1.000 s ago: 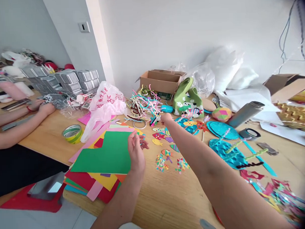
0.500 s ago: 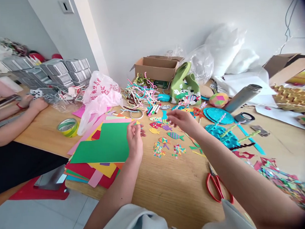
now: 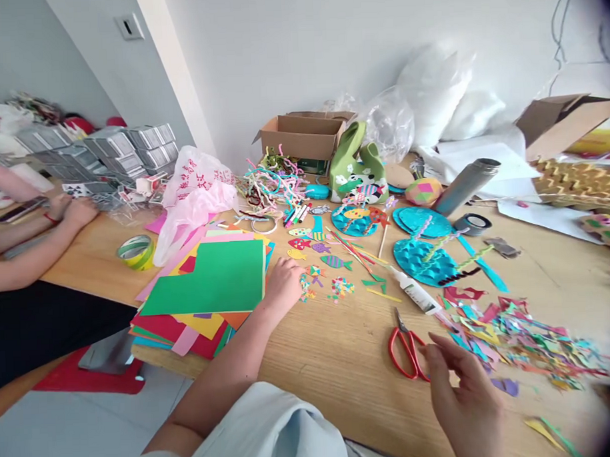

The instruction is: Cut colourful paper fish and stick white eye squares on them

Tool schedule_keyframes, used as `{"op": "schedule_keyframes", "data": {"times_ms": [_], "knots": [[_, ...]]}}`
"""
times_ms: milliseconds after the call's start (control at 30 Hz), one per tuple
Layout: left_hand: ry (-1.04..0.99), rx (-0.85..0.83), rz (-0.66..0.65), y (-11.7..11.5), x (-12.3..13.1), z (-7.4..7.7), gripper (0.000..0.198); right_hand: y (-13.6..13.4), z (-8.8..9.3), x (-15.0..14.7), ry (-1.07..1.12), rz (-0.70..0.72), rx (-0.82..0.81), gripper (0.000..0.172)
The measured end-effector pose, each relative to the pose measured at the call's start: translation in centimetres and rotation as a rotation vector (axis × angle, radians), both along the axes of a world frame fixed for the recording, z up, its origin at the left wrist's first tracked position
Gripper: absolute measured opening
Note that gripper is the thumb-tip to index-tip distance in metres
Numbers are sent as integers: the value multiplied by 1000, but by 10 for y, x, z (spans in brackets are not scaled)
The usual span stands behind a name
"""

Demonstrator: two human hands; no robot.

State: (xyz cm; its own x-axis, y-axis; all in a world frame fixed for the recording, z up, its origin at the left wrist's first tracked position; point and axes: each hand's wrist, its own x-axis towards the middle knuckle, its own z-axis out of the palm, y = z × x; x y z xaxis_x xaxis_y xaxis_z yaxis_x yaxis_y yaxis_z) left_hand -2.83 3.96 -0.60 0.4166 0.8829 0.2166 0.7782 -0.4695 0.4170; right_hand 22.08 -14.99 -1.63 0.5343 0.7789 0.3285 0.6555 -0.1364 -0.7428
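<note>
My left hand (image 3: 285, 282) rests on the table with its fingers curled down and together, their tips hidden. Just beyond its fingertips lie a paper fish with a mosaic pattern (image 3: 315, 271) and a small heap of coloured paper bits (image 3: 305, 292). Another heap of paper bits (image 3: 342, 287) lies to the right, below a green striped paper fish (image 3: 336, 262). At the lower right, my right hand (image 3: 465, 396) is half curled, thumb and forefinger slightly apart, with nothing seen between them. Its fingertips are by the handles of the red-handled scissors (image 3: 407, 351), which lie flat.
Coloured paper sheets (image 3: 231, 278) are stacked at left. A glue bottle (image 3: 417, 294) and paper scraps (image 3: 523, 334) lie at right. Blue discs (image 3: 421, 261), a steel flask (image 3: 468, 186) and a green bag (image 3: 358, 170) stand behind. A co-worker's hands (image 3: 77, 211) are far left.
My right hand has swung from above the paper fish down and right to the scissors, uncovering the glue bottle. My left hand has come down from over the green paper to the table.
</note>
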Motion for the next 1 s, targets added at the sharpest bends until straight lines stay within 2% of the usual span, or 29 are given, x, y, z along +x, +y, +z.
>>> {"op": "schedule_keyframes", "data": {"times_ms": [133, 233, 333, 433, 533, 633, 800, 1000], "knots": [[60, -16, -25, 1, -1, -4, 40, 7, 3, -9, -126, 158, 51, 24], [59, -18, -32, 1, -1, -4, 38, 28, 12, -21, -215, 340, 74, 19], [55, -8, -18, 2, -1, -3, 39, 62, 20, -41, -346, 550, 9, 26], [59, 2, -27, 2, -2, -2, 39, 98, 20, -64, -525, 639, -119, 37], [65, 0, -50, 2, -3, -1, 37, 121, 14, -80, -658, 642, -243, 40], [57, -15, -63, 2, -4, 0, 35, 128, 8, -85, -718, 627, -315, 39], [49, -19, -70, 0, -3, 2, 33, 127, 7, -85, -692, 628, -299, 32], [75, -10, -93, -1, -2, 2, 32, 132, 8, -92, -707, 626, -290, 34]]}}
